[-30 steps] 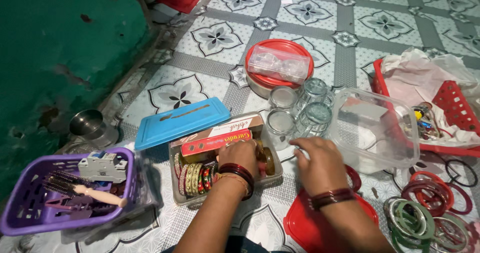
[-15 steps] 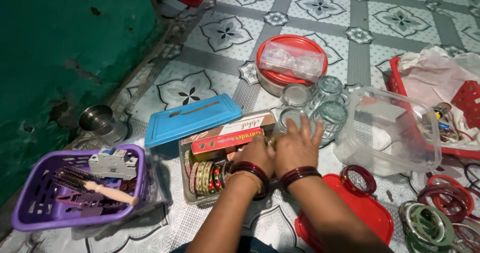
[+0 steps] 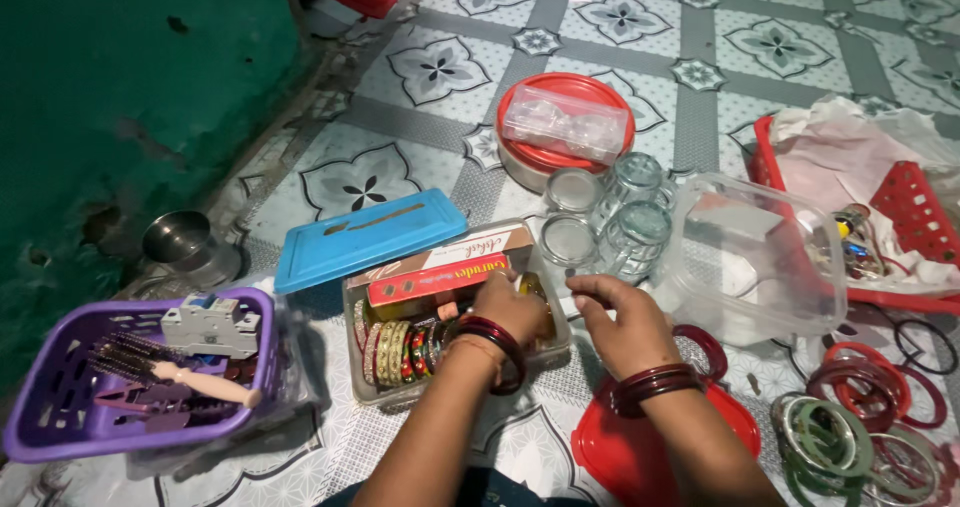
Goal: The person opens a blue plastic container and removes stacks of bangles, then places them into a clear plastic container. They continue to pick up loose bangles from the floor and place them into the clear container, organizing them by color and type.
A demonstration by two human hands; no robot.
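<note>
Person seated on patterned tile floor (image 3: 440, 72). Left hand (image 3: 508, 307) curled, fingers down inside clear bangle box (image 3: 395, 392), resting on bangles (image 3: 395, 352) beside a red carton (image 3: 440, 279); whether it grips any, can't tell. Right hand (image 3: 625, 322) just beside the box's right edge, fingers loosely bent, nothing visibly held. Glass jars (image 3: 610, 222) behind; red lid (image 3: 610, 457) under right wrist

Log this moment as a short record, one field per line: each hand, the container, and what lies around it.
left hand: inside the clear bangle box, fingers on its contents
right hand: beside the box, over the floor, holding nothing visible
box contents: upright bangles, red carton
left of box: purple basket with hairbrush
behind: blue lid, glass jars
right: loose bangles
</note>
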